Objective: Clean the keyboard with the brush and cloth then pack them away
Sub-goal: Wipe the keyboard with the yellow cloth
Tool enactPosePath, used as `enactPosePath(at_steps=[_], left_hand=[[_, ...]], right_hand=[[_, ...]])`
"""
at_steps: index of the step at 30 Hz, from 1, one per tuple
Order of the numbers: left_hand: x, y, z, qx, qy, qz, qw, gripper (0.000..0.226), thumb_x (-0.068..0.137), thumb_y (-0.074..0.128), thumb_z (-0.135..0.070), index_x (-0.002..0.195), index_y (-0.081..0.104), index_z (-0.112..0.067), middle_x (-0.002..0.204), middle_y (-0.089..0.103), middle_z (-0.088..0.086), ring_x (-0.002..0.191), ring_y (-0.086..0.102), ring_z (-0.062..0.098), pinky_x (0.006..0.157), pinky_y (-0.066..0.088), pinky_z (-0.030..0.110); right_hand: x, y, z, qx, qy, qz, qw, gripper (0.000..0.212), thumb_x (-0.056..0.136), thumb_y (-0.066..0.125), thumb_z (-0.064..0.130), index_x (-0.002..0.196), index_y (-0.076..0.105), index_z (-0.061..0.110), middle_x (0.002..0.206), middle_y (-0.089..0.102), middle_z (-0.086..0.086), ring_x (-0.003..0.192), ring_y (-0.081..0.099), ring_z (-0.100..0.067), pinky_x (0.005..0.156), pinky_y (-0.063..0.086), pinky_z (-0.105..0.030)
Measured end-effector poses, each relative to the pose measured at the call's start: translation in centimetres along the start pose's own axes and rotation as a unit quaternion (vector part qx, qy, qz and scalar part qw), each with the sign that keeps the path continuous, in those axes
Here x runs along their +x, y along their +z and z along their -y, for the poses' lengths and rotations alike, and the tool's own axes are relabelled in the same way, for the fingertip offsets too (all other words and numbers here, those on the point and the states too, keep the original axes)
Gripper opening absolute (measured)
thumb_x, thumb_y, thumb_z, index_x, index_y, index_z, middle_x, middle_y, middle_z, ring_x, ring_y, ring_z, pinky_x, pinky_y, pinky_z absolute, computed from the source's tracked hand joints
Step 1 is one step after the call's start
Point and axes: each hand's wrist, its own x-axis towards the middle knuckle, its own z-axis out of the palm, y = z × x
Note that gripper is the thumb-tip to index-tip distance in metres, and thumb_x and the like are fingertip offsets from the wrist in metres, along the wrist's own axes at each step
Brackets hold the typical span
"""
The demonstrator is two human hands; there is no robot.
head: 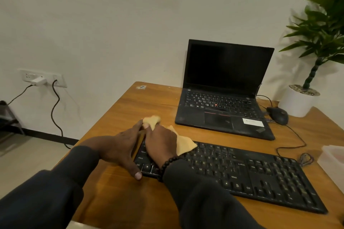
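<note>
A black keyboard (242, 171) lies across the wooden desk (119, 195). My right hand (161, 145) presses a yellow cloth (183, 142) onto the keyboard's left end; cloth bunches out above and to the right of the fingers. My left hand (123, 149) grips the keyboard's left edge, thumb at the front corner and fingers at the back. No brush is visible.
An open black laptop (223, 95) stands behind the keyboard, with a black mouse (277, 115) and its cable to its right. A white potted plant (299, 98) sits at the back right. A pale plastic box (333, 161) is at the right edge.
</note>
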Motion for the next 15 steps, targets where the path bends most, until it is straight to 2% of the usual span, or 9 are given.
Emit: enactPosePath(at_steps=[2, 5, 7, 9, 11, 13, 15], left_hand=[[-0.1, 0.4, 0.1, 0.000, 0.022, -0.009, 1.000, 0.163, 0.047, 0.081, -0.075, 0.143, -0.042, -0.030, 0.162, -0.027, -0.006, 0.151, -0.015, 0.021, 0.120, 0.001, 0.033], [-0.4, 0.5, 0.1, -0.004, 0.043, -0.039, 0.998, 0.155, 0.058, 0.088, -0.057, 0.143, -0.040, -0.034, 0.165, -0.017, -0.006, 0.152, -0.011, 0.021, 0.120, 0.001, 0.033], [-0.4, 0.4, 0.2, -0.001, 0.052, -0.044, 0.998, 0.154, 0.058, 0.090, -0.052, 0.144, -0.037, -0.038, 0.166, -0.004, -0.005, 0.152, -0.004, 0.021, 0.120, 0.005, 0.035], [-0.3, 0.6, 0.6, 0.000, 0.059, -0.039, 0.997, 0.152, 0.059, 0.091, -0.052, 0.145, -0.033, -0.043, 0.165, 0.004, -0.005, 0.152, 0.003, 0.022, 0.120, 0.010, 0.038], [-0.2, 0.9, 1.1, 0.001, 0.062, -0.040, 0.997, 0.149, 0.059, 0.090, -0.053, 0.147, -0.030, -0.044, 0.165, 0.008, -0.006, 0.151, 0.007, 0.021, 0.119, 0.013, 0.036], [-0.2, 1.2, 1.4, 0.002, 0.066, -0.049, 0.997, 0.147, 0.061, 0.089, -0.054, 0.148, -0.029, -0.041, 0.165, 0.007, -0.007, 0.152, 0.006, 0.018, 0.117, 0.011, 0.031], [-0.3, 1.4, 1.6, 0.002, 0.075, -0.062, 0.995, 0.145, 0.063, 0.088, -0.054, 0.148, -0.027, -0.041, 0.165, -0.006, -0.008, 0.152, -0.004, 0.017, 0.117, 0.007, 0.030]], right_hand=[[-0.9, 0.9, 0.1, -0.060, -0.073, 0.020, 0.995, 0.041, 0.102, 0.035, 0.038, 0.118, 0.060, 0.010, 0.124, 0.061, -0.008, 0.123, 0.048, -0.027, 0.110, 0.028, -0.044], [-1.4, 0.8, -0.3, -0.088, -0.167, 0.085, 0.978, 0.041, 0.101, 0.042, 0.030, 0.135, 0.051, 0.009, 0.150, 0.041, -0.008, 0.143, 0.025, -0.024, 0.119, 0.013, -0.041], [-2.0, 0.3, -1.0, -0.119, -0.218, 0.156, 0.956, 0.040, 0.100, 0.047, 0.031, 0.133, 0.054, 0.008, 0.155, 0.030, -0.011, 0.144, 0.022, -0.026, 0.117, 0.017, -0.039], [-2.8, 0.0, -1.9, -0.112, -0.250, 0.192, 0.942, 0.039, 0.100, 0.048, 0.036, 0.128, 0.056, 0.010, 0.157, 0.026, -0.010, 0.140, 0.027, -0.031, 0.112, 0.027, -0.041], [-3.1, -0.1, -2.7, -0.086, -0.272, 0.212, 0.935, 0.040, 0.100, 0.046, 0.039, 0.129, 0.055, 0.014, 0.158, 0.026, -0.010, 0.143, 0.025, -0.031, 0.117, 0.024, -0.043], [-3.1, -0.1, -3.3, -0.066, -0.293, 0.237, 0.924, 0.041, 0.099, 0.046, 0.040, 0.134, 0.051, 0.018, 0.157, 0.027, -0.011, 0.146, 0.021, -0.027, 0.119, 0.018, -0.043], [-3.3, -0.5, -3.7, -0.047, -0.310, 0.242, 0.918, 0.044, 0.099, 0.048, 0.038, 0.139, 0.047, 0.021, 0.157, 0.028, -0.009, 0.147, 0.019, -0.024, 0.120, 0.016, -0.041]])
